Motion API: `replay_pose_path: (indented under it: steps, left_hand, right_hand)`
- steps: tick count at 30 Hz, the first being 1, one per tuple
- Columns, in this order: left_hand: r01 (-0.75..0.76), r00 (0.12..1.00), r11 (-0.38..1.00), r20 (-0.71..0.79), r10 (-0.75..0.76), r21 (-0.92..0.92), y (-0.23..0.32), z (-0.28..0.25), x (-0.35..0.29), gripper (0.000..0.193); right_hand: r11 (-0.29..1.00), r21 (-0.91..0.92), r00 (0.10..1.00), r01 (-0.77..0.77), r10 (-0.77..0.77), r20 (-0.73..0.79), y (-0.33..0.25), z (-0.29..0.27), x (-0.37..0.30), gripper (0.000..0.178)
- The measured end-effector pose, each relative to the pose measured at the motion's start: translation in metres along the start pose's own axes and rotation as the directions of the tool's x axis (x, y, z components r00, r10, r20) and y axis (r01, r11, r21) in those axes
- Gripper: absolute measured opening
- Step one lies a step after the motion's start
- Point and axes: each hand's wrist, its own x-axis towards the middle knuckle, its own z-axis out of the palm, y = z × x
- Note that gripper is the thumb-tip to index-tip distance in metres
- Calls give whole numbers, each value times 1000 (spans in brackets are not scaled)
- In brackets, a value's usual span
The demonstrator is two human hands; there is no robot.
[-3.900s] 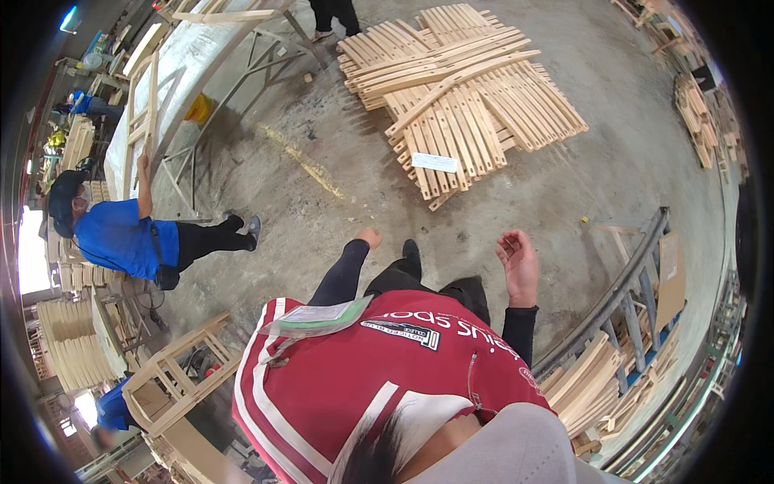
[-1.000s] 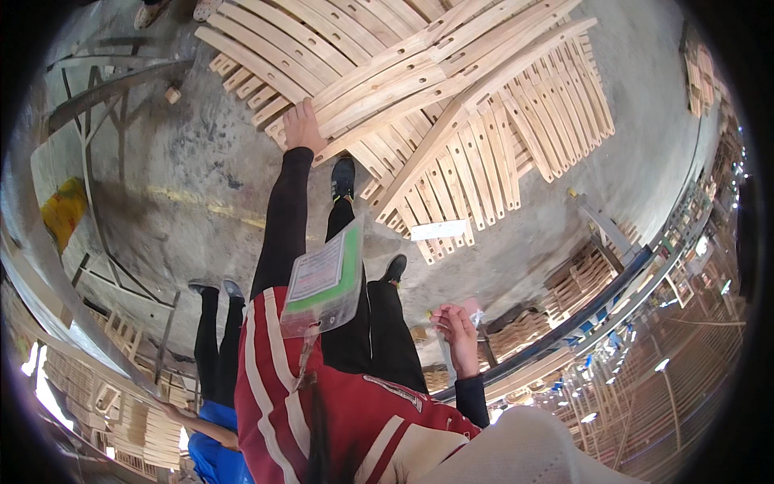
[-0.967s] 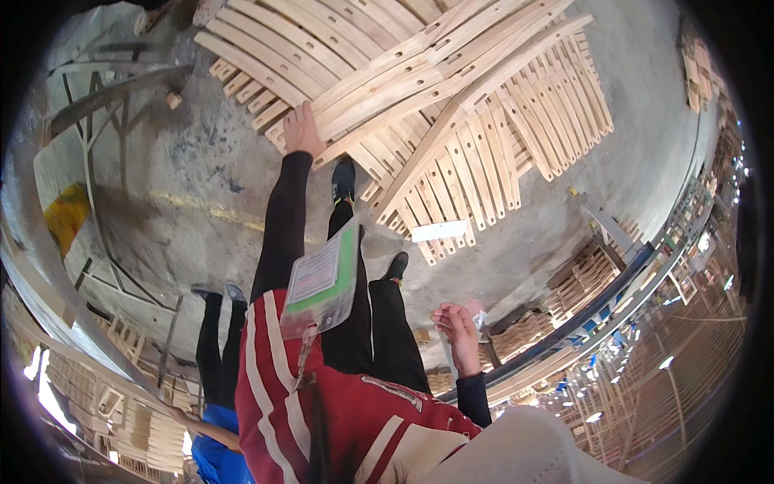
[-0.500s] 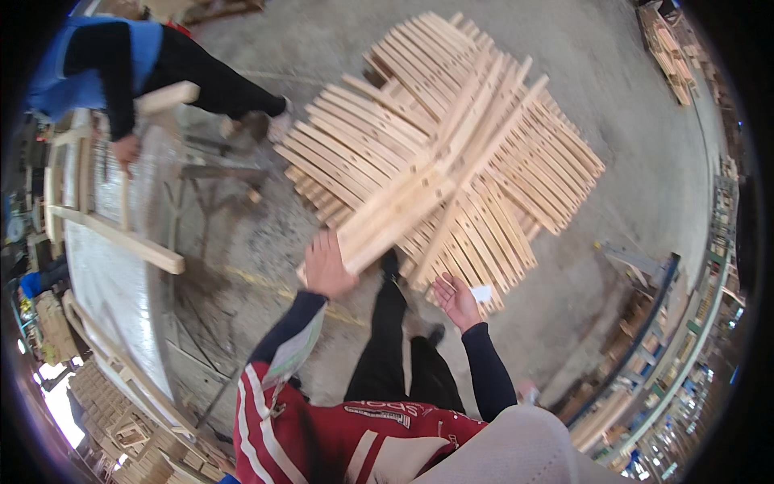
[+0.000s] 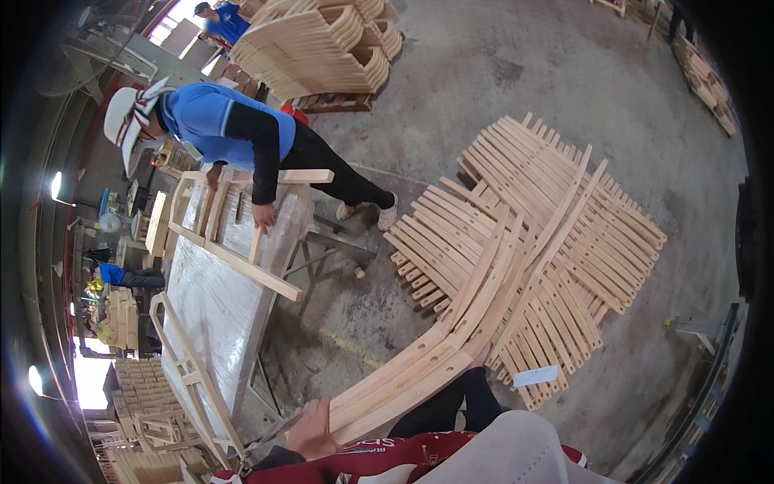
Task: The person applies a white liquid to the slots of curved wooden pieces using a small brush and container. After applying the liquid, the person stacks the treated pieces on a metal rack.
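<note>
Several curved wooden slats (image 5: 427, 363), pale and drilled with holes, lie side by side across the front of my body. My left hand (image 5: 313, 431) is closed round their near left end. Under their right edge, near the middle of the bend, my right hand (image 5: 482, 356) shows only as a sliver; the slats hide its fingers. Beyond the held slats stands a crisscross stack of similar slats (image 5: 556, 234), with two long ones lying across its top. A white paper slip (image 5: 535, 376) rests on the stack's near corner.
To the left, a co-worker in blue (image 5: 218, 129) handles a wooden frame (image 5: 234, 262) on a plastic-covered table (image 5: 205, 331). Another wooden frame (image 5: 193, 367) leans at the table's near side. Stacked curved wooden parts (image 5: 314, 56) stand on a pallet at the back.
The held slats have come off the stack, nearer to my body and to the left. My right hand has gone from open beside the stack to under them. The view has turned leftward.
</note>
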Motion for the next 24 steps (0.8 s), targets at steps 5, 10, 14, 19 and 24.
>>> replay_pose_path:
  steps: [5,10,14,19,24]
  left_hand:
    - [-17,999,910,24,30,-415,3,15,-10,90]
    - [-173,984,962,-3,176,-210,-16,15,-9,90]
    - [-308,951,936,-68,300,-169,-58,27,0,93]
    - [-583,813,807,-84,577,-97,-53,31,93,97]
    - [-762,616,629,-131,777,152,-1,30,151,102]
  right_hand:
    - [1000,-18,997,6,-5,81,-24,11,-10,62]
    - [998,0,989,58,-57,136,-73,37,-27,62]
    - [999,-18,991,41,-39,132,-86,37,-71,62]
    - [973,61,969,223,-228,98,-151,2,-145,61]
    - [901,221,921,372,-388,29,-167,-42,-222,61]
